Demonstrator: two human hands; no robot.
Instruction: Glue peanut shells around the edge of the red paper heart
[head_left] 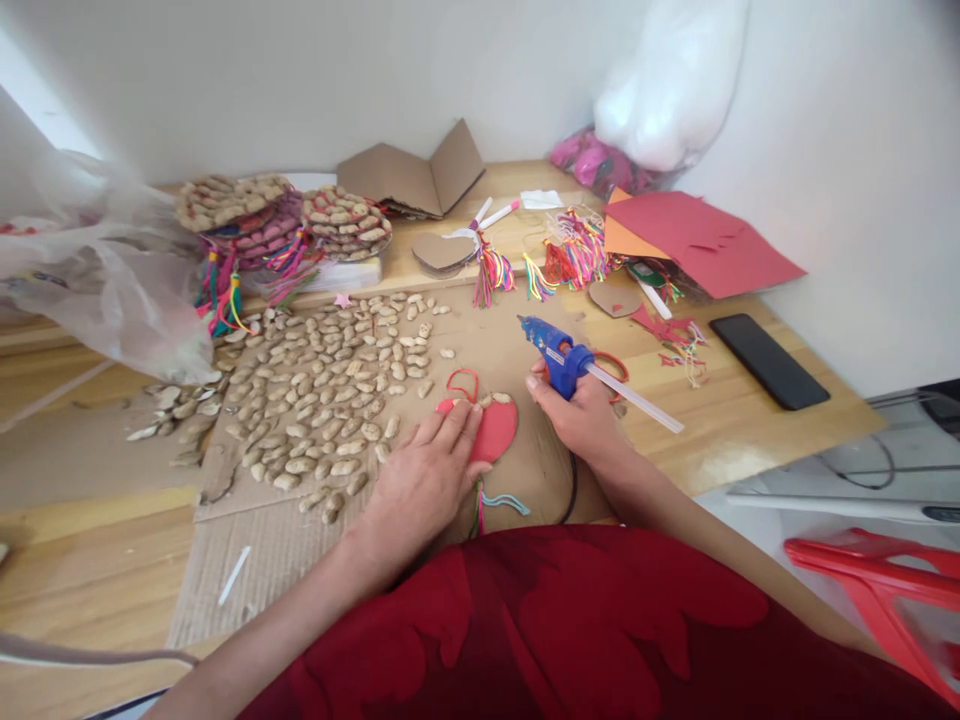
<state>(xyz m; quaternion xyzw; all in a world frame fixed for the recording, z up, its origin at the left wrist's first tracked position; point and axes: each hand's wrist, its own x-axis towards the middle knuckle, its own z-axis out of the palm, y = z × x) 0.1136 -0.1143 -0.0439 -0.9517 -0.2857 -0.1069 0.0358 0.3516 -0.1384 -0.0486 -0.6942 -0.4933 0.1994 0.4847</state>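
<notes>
Left hand (426, 468) flat, fingers extended on red rounded card piece (499, 432); right hand (585, 420) wrapped round blue plastic glue gun (559, 362). Bare brown cardboard (536, 455) off card's right edge; tan peanuts (300, 465) left.

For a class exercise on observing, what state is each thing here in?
Glue gun: gripped by right hand, glue stick protruding
Red piece: partly covered by left hand
Peanuts: loose, spread out
Phone: lying flat
Folded cardboard: part-open
Peanut-covered pieces: stacked

White walls (840, 200) stand behind the wooden bench (750, 440). Bright light (41, 95) shows at the top left. A red stool or chair (817, 553) is at the lower right.
</notes>
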